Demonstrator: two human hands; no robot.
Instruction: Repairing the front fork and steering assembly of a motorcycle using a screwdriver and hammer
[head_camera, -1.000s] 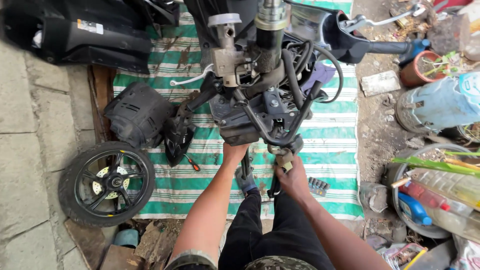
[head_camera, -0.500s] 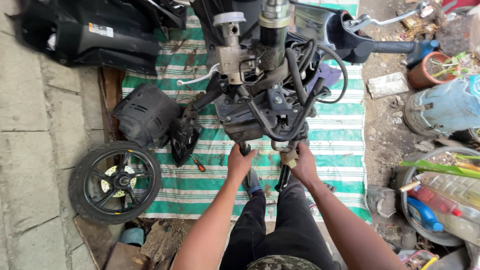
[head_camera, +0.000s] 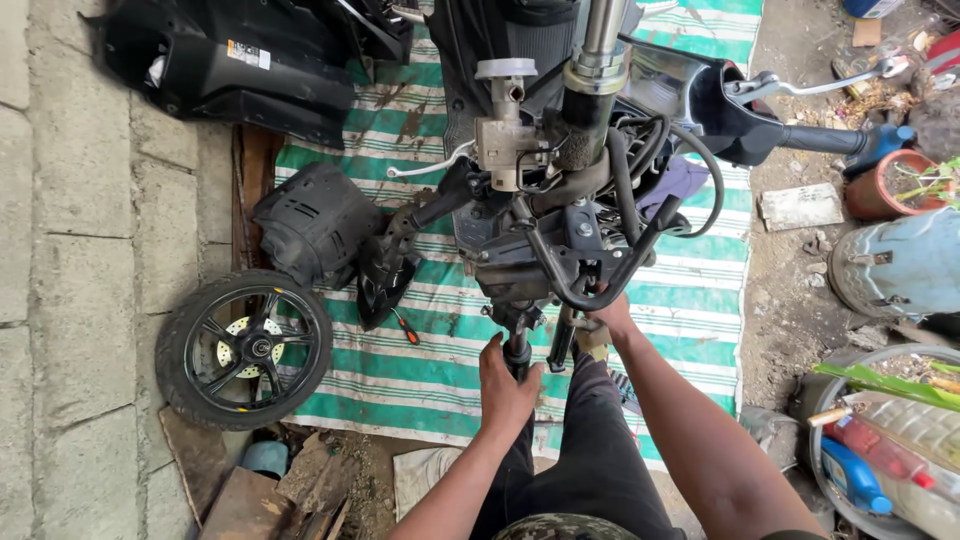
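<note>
At frame centre stands a stripped scooter front end (head_camera: 560, 230) on a green-striped tarp (head_camera: 420, 370). Left hand (head_camera: 508, 385) is clenched around the black fork leg (head_camera: 518, 345) just below it. Right hand (head_camera: 608, 318) grips the frame underside; its fingers are partly hidden. A detached wheel (head_camera: 245, 348) lies lower left.

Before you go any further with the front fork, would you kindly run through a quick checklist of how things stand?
1. Left hand gripping the left fork leg: ok, fingers wrapped around it.
2. Right hand on the right fork leg: cannot tell, the frame tube hides the fingers.
3. Front wheel out of the way: ok, lying flat at the mat's left edge.
4. Screwdriver clear of both hands: ok, on the striped mat, apart from them.
5. Handlebar free of snags: cannot tell, cables crowd the steering column.
</note>
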